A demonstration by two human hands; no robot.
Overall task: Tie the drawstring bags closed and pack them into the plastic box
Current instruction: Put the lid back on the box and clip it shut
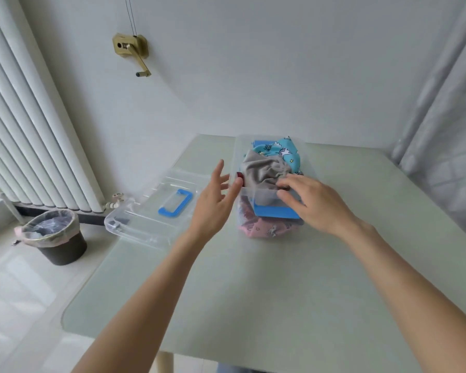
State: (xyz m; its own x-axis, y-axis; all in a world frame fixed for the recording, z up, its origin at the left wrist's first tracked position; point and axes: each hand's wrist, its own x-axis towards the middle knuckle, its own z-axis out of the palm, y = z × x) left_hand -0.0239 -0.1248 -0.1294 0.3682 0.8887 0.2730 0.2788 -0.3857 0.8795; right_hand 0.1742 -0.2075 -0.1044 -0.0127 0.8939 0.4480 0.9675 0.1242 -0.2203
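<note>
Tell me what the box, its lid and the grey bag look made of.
Box: clear glossy plastic, bags visible through its wall. Lid: the same clear plastic, with a blue, apparently plastic handle. Grey bag: soft matte cloth, wrinkled and gathered.

Lighting even, soft daylight; scene bright throughout. Table (pixel 253 305) shows only faint, diffuse shadows under the arms. Floor (pixel 16 286) at lower left carries pale glare patches. Strong wide-angle bending at the edges: radiator (pixel 24 130) fins curve. Overall image slightly soft; left hand (pixel 213 203) mildly blurred.
</note>
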